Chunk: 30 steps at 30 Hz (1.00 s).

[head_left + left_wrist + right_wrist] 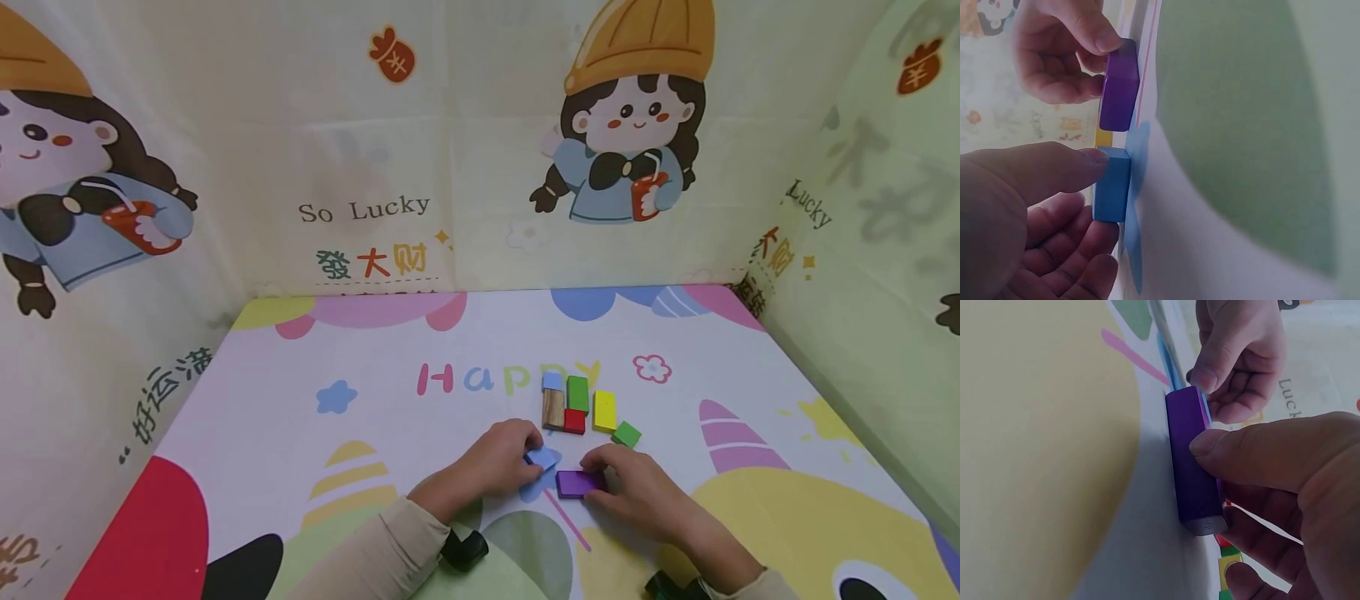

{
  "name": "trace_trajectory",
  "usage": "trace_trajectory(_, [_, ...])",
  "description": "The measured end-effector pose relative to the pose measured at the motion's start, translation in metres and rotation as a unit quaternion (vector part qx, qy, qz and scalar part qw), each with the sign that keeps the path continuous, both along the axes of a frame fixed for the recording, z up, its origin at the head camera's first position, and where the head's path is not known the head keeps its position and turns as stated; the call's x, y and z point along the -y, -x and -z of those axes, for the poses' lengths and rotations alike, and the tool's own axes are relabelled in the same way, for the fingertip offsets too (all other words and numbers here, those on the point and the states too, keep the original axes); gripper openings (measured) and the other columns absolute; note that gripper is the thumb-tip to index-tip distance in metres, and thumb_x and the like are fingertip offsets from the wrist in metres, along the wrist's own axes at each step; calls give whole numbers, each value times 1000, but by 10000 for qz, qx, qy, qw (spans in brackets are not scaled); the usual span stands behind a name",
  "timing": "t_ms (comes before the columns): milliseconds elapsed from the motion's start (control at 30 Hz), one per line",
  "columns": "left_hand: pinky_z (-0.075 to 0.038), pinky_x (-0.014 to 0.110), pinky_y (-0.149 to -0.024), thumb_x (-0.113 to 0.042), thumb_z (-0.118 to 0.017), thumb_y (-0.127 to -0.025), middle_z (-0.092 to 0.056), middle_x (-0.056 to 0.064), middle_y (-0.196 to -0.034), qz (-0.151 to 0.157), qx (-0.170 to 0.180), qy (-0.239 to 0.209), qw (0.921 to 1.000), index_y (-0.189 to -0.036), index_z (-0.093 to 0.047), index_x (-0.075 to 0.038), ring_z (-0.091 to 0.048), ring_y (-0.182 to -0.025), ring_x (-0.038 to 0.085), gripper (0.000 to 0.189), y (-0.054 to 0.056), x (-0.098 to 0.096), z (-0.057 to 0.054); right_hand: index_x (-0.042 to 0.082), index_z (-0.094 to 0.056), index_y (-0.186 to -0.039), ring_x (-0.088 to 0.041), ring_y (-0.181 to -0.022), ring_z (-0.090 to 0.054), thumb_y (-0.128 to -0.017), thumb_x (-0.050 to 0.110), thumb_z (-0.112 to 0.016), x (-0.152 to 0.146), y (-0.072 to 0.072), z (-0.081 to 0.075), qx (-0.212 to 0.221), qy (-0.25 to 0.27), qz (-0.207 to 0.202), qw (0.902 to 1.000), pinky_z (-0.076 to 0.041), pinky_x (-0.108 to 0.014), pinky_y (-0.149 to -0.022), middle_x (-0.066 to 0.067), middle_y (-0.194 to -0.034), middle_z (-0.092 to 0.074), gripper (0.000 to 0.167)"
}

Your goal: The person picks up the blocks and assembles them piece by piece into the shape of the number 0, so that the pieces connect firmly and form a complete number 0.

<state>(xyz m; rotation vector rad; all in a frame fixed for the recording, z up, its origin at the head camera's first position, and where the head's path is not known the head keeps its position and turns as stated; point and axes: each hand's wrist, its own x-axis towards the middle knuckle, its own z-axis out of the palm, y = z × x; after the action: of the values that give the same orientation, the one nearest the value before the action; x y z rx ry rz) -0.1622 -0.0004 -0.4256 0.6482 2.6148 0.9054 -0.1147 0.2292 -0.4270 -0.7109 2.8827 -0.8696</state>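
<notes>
Pinching a blue block (pixel 542 458) in left hand (pixel 501 461), purple block (pixel 576 484) in right hand (pixel 641 492). Pretty cluttered just beyond: yellow block (pixel 604 412), red block (pixel 574 422), small green block (pixel 626 434).

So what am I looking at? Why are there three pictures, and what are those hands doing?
No robot here: it's one person. The wide picture comes from a camera on their head, looking forward and down. The close-ups come from cameras on each wrist. The left hand pinches a blue block; the right hand holds a purple block. Beyond them on the printed table are more blocks: a wood-coloured one, a small blue one, a red one, a yellow one, a green one and a nearer green one.
</notes>
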Motion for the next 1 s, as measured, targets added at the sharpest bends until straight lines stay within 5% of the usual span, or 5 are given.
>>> trace_trajectory(467, [-49,22,-77,-17,-79,-87,-58,-3,-93,44,-113,24,9999,-104,-65,-8,-51,-82,10,24,-3,0,-1,13,-67,-110,-10,-92,-57,-85,15,-80,0,2,-1,582,279,-213,9977,-52,-33,-84,9,-106,-65,28])
trace_trajectory(1000, [-49,22,-78,-17,-80,-87,-58,-3,-93,138,-58,4,9999,-105,-66,-8,-51,-83,10,24,-6,1,-2,13,-67,-108,-7,-88,-55,-85,11,-78,1,2,4,490,404,-358,9973,-52,-30,-80,10,-104,-65,26])
